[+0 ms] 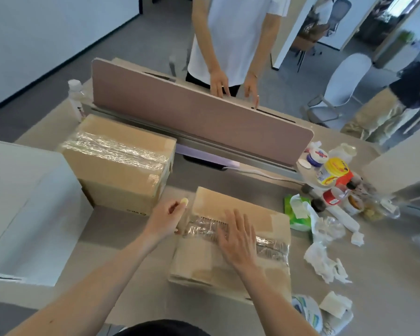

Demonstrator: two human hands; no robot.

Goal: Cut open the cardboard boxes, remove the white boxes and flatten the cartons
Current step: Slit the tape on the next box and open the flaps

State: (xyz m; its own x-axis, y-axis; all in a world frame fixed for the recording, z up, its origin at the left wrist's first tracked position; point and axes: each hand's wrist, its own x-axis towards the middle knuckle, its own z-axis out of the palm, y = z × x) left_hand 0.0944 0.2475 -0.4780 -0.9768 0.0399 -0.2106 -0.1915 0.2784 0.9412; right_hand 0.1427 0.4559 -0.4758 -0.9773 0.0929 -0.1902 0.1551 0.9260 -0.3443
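The brown tape-sealed cardboard box (204,260) is lying on the beige worktop (386,275), the flat, straight-fingered right hand (238,238) steadying it, the left hand (166,218) pinching a small yellowish tool (184,201); slicing shallowly along the tape seems safest.

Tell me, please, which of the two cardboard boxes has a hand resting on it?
The nearer, lower box: the right hand lies flat on its taped top. The taller box to its left is untouched.

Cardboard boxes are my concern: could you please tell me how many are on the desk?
2. One tall taped box stands at the back left; a low box lies nearer, under the right hand. More may be hidden off-frame.
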